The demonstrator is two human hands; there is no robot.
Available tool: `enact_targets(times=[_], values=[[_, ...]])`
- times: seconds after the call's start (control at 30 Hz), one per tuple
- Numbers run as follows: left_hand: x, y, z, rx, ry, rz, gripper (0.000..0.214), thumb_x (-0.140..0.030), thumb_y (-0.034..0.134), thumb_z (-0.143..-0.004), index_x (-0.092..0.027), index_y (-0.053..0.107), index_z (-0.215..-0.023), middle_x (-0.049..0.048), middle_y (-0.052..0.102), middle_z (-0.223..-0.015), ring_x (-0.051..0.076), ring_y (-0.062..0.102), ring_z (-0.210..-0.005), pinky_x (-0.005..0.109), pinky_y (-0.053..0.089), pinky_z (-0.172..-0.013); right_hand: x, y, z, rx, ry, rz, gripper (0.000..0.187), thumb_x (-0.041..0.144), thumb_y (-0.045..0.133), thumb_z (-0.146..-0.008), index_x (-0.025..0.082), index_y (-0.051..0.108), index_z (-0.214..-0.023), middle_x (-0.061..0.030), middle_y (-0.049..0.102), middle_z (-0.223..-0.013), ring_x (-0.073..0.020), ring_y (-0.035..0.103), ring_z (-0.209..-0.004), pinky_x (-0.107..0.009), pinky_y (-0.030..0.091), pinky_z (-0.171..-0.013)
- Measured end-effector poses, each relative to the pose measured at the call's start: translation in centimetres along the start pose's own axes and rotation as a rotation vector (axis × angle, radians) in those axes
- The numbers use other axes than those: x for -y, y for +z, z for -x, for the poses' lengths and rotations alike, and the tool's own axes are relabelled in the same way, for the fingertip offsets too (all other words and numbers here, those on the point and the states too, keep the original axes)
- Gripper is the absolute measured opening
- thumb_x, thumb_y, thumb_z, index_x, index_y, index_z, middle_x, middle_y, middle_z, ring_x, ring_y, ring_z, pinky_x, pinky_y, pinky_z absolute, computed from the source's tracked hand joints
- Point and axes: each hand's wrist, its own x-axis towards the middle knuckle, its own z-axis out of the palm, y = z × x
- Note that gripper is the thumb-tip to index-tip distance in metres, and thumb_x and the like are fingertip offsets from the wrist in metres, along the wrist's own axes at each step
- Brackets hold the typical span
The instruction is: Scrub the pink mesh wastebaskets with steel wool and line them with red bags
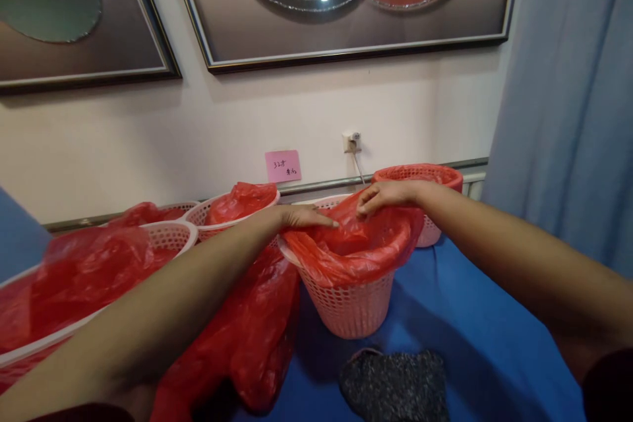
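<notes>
A pink mesh basket (pixel 349 306) stands on a blue-covered surface (pixel 469 343), lined with a red plastic bag (pixel 356 247) folded over its rim. My left hand (pixel 301 216) lies flat on the bag at the basket's left rim, fingers stretched out. At the far rim my right hand (pixel 383 196) pinches the edge of the bag.
Another lined basket (pixel 435 175) stands behind on the right, with more baskets holding red bags (pixel 232 208) on the left. Loose red bags (pixel 247 336) hang at the front left. A dark grey cloth (pixel 395 379) lies in front. A blue curtain (pixel 568 99) hangs right.
</notes>
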Motion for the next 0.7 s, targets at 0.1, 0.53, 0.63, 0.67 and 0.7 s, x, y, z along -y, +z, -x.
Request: enact_targets(times=[0.1, 0.53, 0.63, 0.67, 0.7], values=[[0.0, -0.1, 0.1, -0.023, 0.055, -0.208, 0.044, -0.058, 0.057, -0.091, -0.020, 0.077, -0.082, 0.0087, 0.077, -0.078, 0.023, 0.068, -0.069, 0.034, 0.053, -0.068, -0.7, -0.8, 0.0, -0.209, -0.082, -0.344, 0.034, 0.031, 0.049, -0.104, 0.016, 0.065, -0.129, -0.0130, 0.073, -0.124, -0.0169, 0.074, -0.098, -0.027, 0.058, -0.086], [2.0, -0.3, -1.5, -0.556, 0.179, -0.661, 0.018, -0.021, 0.055, -0.094, -0.016, 0.064, -0.108, 0.0194, 0.061, -0.127, 0.036, 0.050, -0.123, 0.053, 0.038, -0.105, -5.2, 0.7, -3.5, -0.498, 0.280, 0.127, 0.021, 0.026, 0.057, -0.095, 0.018, 0.077, -0.091, -0.0070, 0.076, -0.088, -0.0198, 0.068, -0.085, -0.025, 0.047, -0.076], [1.4, -0.7, -1.2, -0.641, 0.194, -0.613, 0.025, -0.022, 0.057, -0.094, -0.019, 0.061, -0.118, 0.0180, 0.053, -0.143, 0.038, 0.040, -0.136, 0.056, 0.032, -0.111, -5.0, 0.1, -3.6, -0.429, 0.275, 0.083, 0.034, 0.038, 0.056, -0.098, 0.016, 0.073, -0.078, -0.0043, 0.072, -0.074, -0.0142, 0.062, -0.067, -0.023, 0.043, -0.065], [1.3, -0.8, -1.4, -0.631, 0.159, -0.523, 0.031, -0.022, 0.062, -0.091, -0.020, 0.060, -0.122, 0.0167, 0.051, -0.146, 0.038, 0.038, -0.139, 0.055, 0.031, -0.113, -4.9, -0.1, -3.6, -0.408, 0.279, 0.063, 0.037, 0.041, 0.054, -0.099, 0.016, 0.071, -0.078, -0.0035, 0.070, -0.072, -0.0124, 0.059, -0.062, -0.022, 0.042, -0.062], [1.3, -1.0, -1.6, -0.589, 0.109, -0.411, 0.034, -0.022, 0.068, -0.088, -0.020, 0.061, -0.121, 0.0157, 0.053, -0.144, 0.037, 0.039, -0.139, 0.053, 0.033, -0.112, -4.9, -0.2, -3.6, -0.392, 0.289, 0.044, 0.039, 0.042, 0.051, -0.101, 0.016, 0.071, -0.080, -0.0026, 0.069, -0.070, -0.0108, 0.056, -0.057, -0.021, 0.041, -0.059]])
